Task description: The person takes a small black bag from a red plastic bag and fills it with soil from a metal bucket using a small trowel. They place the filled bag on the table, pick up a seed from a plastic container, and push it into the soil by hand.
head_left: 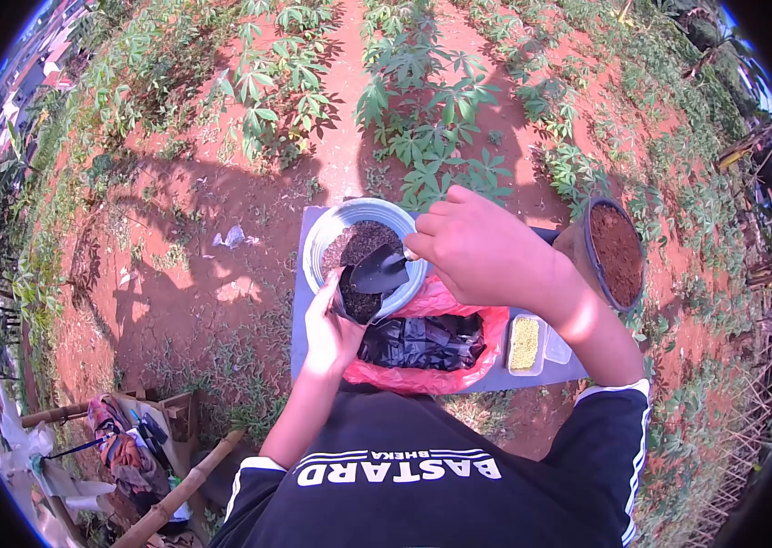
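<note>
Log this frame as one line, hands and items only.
left hand: holds small black bag open | right hand: holds trowel over bag | metal bowl: dark soil | table

Hard, bright sunlight falls on the red soil [249, 192], throwing sharp dark shadows leftward from the plants [422, 119] and the person. Colours are saturated. The fisheye view bends strongly toward a black circular rim with a blue fringe. The centre is sharp, the edges soft.

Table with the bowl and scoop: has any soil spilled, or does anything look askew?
Nothing stands out. The soil sits inside the bowl; the left hand holds a small bag upright under the scoop.
</note>
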### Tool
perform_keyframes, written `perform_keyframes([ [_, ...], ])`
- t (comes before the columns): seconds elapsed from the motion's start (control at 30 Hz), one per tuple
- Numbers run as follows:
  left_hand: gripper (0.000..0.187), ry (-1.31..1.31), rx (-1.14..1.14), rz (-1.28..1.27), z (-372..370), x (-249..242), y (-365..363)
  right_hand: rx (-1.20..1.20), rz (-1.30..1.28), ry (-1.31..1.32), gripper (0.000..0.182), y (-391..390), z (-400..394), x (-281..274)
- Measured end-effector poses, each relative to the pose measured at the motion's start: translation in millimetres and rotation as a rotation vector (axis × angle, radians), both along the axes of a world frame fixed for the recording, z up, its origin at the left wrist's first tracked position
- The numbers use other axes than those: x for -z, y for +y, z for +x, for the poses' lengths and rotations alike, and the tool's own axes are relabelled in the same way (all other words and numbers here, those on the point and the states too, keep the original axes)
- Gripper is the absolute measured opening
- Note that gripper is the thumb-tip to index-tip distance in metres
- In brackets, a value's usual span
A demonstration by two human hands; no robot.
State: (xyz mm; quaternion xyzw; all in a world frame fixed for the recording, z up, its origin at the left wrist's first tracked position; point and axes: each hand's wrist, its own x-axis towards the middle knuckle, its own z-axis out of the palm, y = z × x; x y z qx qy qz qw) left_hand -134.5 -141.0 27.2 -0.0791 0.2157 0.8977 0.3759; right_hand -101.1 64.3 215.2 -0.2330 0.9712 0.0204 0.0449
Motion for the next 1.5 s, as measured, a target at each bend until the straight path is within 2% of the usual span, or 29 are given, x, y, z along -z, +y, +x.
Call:
perform_keyframes([
  [0.13,0.030,-0.122,-0.060,-0.003,-16,17,-14,0.019,-0.062,0.140,0.013,0,-8,4],
  [0.23,0.031,-0.185,-0.113,-0.036,-29,35,-27,0.131,-0.195,0.162,0.016,11,-18,37],
  [0.3,0.034,-0.067,-0.034,0.166,-40,57,-43,0.327,-0.298,-0.026,0.019,23,-28,86],
  [0.33,0.029,-0.018,0.045,0.284,-46,61,-51,0.381,-0.279,-0.096,0.021,30,-32,118],
  [0.37,0.031,-0.060,0.002,0.155,-48,60,-56,0.437,-0.260,-0.164,0.023,37,-35,153],
  [0.43,0.033,-0.064,-0.018,0.083,-54,70,-68,0.527,-0.220,-0.294,0.024,38,-35,207],
  [0.47,0.034,-0.046,0.007,0.128,-59,72,-74,0.535,-0.223,-0.303,0.024,35,-34,225],
  [0.5,0.034,-0.079,-0.021,0.003,-61,76,-78,0.547,-0.199,-0.355,0.023,32,-34,238],
  [0.67,0.032,-0.044,0.013,-0.076,-74,72,-93,0.508,-0.198,-0.417,0.020,27,-35,296],
  [0.77,0.039,-0.133,-0.049,-0.130,-76,72,-92,0.539,-0.214,-0.428,0.021,22,-37,302],
  [0.97,0.039,-0.147,-0.030,-0.079,-78,88,-95,0.569,-0.245,-0.463,0.020,13,-37,306],
  [1.2,0.038,-0.161,-0.007,-0.081,-81,83,-93,0.594,-0.346,-0.466,0.018,5,-39,304],
  [1.27,0.038,-0.243,-0.073,-0.243,-81,70,-86,0.620,-0.354,-0.488,0.018,4,-40,302],
  [1.37,0.036,-0.201,-0.045,-0.147,-84,73,-89,0.647,-0.377,-0.493,0.016,4,-41,302],
  [1.5,0.034,-0.201,-0.074,-0.184,-84,74,-90,0.654,-0.374,-0.483,0.017,9,-40,299],
])
